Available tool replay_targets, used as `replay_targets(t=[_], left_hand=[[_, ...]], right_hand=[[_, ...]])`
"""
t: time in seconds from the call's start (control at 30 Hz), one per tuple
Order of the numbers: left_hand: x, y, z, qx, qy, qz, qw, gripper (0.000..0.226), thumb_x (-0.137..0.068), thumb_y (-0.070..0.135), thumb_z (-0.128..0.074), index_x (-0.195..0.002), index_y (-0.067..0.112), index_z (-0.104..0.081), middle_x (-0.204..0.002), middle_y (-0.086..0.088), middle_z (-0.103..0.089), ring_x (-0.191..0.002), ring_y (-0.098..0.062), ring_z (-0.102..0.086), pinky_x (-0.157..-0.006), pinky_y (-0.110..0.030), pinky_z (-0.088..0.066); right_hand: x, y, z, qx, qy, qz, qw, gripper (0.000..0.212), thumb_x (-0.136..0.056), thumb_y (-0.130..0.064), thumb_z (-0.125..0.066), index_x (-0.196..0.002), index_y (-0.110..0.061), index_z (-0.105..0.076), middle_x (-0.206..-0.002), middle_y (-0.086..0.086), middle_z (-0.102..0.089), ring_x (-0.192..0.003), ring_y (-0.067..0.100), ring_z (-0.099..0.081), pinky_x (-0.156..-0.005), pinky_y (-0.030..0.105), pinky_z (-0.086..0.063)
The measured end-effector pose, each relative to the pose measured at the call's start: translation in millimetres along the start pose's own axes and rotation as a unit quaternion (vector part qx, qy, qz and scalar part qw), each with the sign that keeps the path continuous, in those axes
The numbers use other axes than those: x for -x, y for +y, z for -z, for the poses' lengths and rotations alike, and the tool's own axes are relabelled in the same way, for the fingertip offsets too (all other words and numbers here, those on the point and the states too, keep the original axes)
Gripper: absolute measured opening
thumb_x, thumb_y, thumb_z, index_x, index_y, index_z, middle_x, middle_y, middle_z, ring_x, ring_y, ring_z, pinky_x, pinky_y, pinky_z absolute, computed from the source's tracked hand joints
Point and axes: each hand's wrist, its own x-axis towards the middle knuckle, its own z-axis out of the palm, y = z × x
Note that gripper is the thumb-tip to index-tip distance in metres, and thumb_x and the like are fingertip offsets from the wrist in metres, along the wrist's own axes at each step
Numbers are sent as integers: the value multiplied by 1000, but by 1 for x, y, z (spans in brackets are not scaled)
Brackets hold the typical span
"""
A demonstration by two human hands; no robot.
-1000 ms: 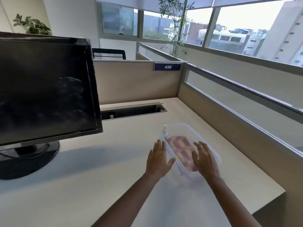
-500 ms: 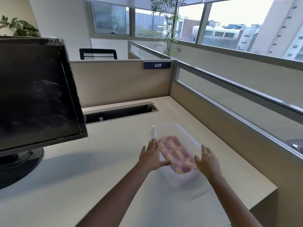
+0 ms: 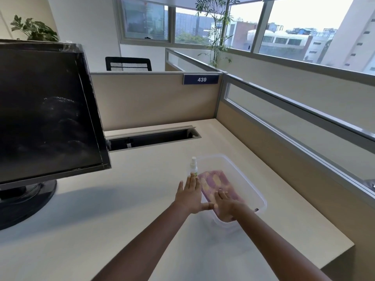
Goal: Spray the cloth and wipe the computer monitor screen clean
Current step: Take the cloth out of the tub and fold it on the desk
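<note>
With the left hand point(image 3: 190, 196) flat and empty by the spray bottle point(image 3: 193, 167) and the right hand point(image 3: 227, 207) spread, empty, over the cloth point(image 3: 215, 180) in the clear tub point(image 3: 249, 183), the cloth is best pinched at one edge.

Cloth point(image 3: 218, 184) in tub point(image 3: 252, 184); bottle point(image 3: 193, 166) left; monitor point(image 3: 48, 110) far left.

**Both hands at the clear tub**

A pink-and-yellow cloth point(image 3: 215, 182) lies inside the clear tub point(image 3: 246, 177), with the right hand point(image 3: 225, 207) flat on it. Against the tub's left wall, the left hand point(image 3: 190, 196) is spread, fingertips by the upright spray bottle point(image 3: 193, 167). The monitor point(image 3: 46, 118) stands well left of the tub.
</note>
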Motion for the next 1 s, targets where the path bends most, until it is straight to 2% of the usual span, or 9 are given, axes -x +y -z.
replay_targets(t=[0.17,0.27,0.43,0.5,0.57,0.7,0.8,0.9,1.0], left_hand=[[1,0,1,-4,0,-1,1000,102,-82,65,-40,-142,1,13,-154,-18,17,-144,-26,12,-117,-46,5],[3,0,0,-1,0,2,1000,103,-82,65,-40,-142,1,13,-154,-18,18,-144,-26,12,-117,-46,5],[4,1,0,24,6,3,1000,105,-80,66,-42,-142,2,13,-154,-17,19,-145,-25,12,-117,-46,4],[5,1,0,34,9,4,999,106,-80,66,-43,-143,1,13,-154,-16,19,-145,-24,12,-117,-46,4],[6,0,-1,44,11,4,999,107,-80,65,-45,-143,1,13,-154,-16,19,-145,-23,12,-117,-46,5],[6,1,0,45,17,4,999,104,-80,65,-44,-143,1,9,-155,-16,16,-145,-24,11,-117,-47,4],[8,2,2,91,53,-9,994,84,-86,59,-40,-142,2,-15,-156,-17,-1,-145,-26,2,-117,-47,-3],[15,12,11,298,146,1,943,58,-92,54,-29,-123,8,-44,-140,-21,-40,-135,-34,-32,-112,-47,-25],[22,23,28,501,189,7,844,58,-93,53,-19,-132,16,-42,-138,-14,-47,-126,-31,-45,-109,-43,-33]], right_hand=[[-3,4,3,-36,4,-17,999,86,-90,-24,-55,-144,4,6,-155,23,5,-144,36,0,-118,42,-15],[-1,3,4,-11,19,8,1000,57,-96,-23,-44,-144,-4,-20,-154,16,-20,-140,30,-25,-111,42,-30],[-1,8,13,-97,110,18,989,59,-81,-15,-66,-133,-6,-39,-132,14,-50,-109,27,-52,-81,28,-47],[4,13,19,-128,134,17,983,53,-79,-10,-65,-127,-10,-44,-115,15,-58,-87,24,-54,-60,24,-45],[14,17,26,-190,201,12,961,42,-82,-8,-56,-122,-15,-48,-104,10,-62,-77,18,-55,-53,15,-42],[34,22,44,-271,293,1,917,38,-79,-3,-51,-115,-15,-56,-92,8,-63,-78,23,-53,-65,24,-36],[53,18,55,-315,340,24,886,38,-78,-3,-55,-115,-14,-57,-93,10,-65,-78,21,-51,-66,25,-34],[77,3,61,-341,378,76,857,38,-82,-4,-54,-116,-19,-56,-83,7,-66,-65,19,-62,-57,23,-42],[97,-19,60,-356,397,131,836,41,-84,-1,-50,-117,-25,-56,-78,4,-64,-55,15,-64,-53,24,-51]])
